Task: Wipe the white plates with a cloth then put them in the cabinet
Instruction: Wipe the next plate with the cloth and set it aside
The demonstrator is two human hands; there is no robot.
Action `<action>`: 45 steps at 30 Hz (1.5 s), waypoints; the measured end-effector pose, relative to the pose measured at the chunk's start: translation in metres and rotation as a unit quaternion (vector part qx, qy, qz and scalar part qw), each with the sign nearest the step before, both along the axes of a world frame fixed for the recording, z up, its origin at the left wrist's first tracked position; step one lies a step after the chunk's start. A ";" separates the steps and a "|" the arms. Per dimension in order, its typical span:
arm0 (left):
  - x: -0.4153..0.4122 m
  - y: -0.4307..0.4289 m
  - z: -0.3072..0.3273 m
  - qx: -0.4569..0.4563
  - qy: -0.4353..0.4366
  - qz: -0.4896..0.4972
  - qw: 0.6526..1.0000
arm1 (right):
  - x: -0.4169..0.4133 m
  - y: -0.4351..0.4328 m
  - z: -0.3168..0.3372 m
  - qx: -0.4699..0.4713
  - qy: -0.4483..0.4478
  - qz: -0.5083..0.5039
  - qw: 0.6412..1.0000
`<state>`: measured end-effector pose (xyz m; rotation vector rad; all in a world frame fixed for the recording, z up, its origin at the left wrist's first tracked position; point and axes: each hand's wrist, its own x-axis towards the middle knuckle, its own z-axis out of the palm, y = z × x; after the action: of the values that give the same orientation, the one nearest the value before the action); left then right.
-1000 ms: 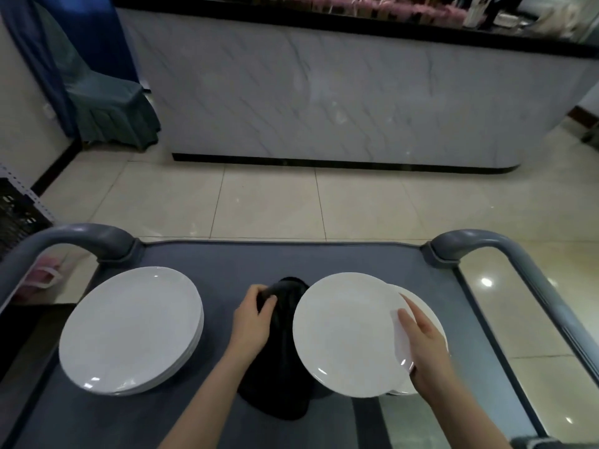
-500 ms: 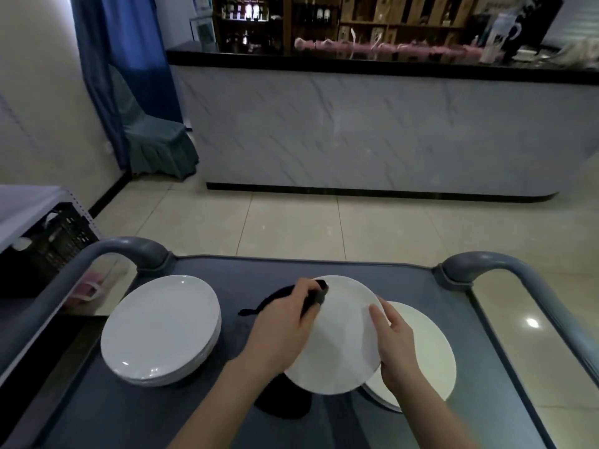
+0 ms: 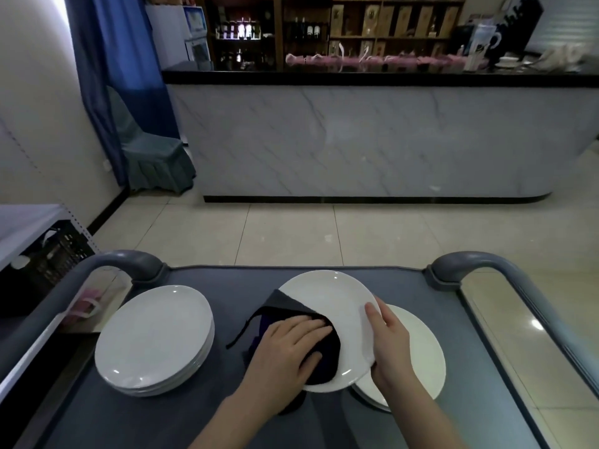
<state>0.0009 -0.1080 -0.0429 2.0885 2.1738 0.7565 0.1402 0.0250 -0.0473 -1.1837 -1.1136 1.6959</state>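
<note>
Cloth [image 3: 325,359] now on plate [image 3: 327,296] under L hand [image 3: 288,354] (R hand [image 3: 389,345] at rim).

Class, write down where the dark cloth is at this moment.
In the head view the dark cloth lies at lower centre, pressed by the left hand onto the white plate that the right hand holds by its rim, right of the plate stack.

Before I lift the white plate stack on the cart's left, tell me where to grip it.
Probably under the bottom plate's rim, from its left and right sides: the white plate stack lies flat on the cart, rims flaring upward, leaving finger room beneath.
</note>
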 end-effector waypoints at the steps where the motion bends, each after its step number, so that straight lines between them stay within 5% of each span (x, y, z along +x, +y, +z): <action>1: 0.004 -0.002 -0.002 -0.017 -0.002 -0.006 1.000 | 0.001 0.001 0.002 0.005 0.002 -0.001 1.000; 7: 0.032 0.001 -0.008 -0.100 0.063 -0.074 0.990 | 0.000 0.000 0.009 0.005 0.009 -0.025 1.000; 19: -0.012 0.058 0.001 -0.160 0.093 0.047 0.982 | 0.008 -0.016 0.010 -0.029 0.039 -0.019 0.999; 29: 0.025 0.004 0.007 -0.148 0.029 0.016 0.988 | 0.006 -0.001 0.024 -0.013 0.060 -0.102 0.993; 34: 0.050 0.010 0.015 -0.096 0.028 0.001 0.995 | -0.002 -0.009 0.028 0.031 0.037 -0.061 0.997; 45: -0.011 0.041 0.005 -0.140 -0.001 0.072 0.988 | -0.003 -0.024 0.024 0.026 0.031 -0.024 0.999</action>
<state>-0.0096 -0.0666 -0.0378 1.8114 2.2934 0.4299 0.1375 0.0011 -0.0228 -1.1091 -1.0770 1.6461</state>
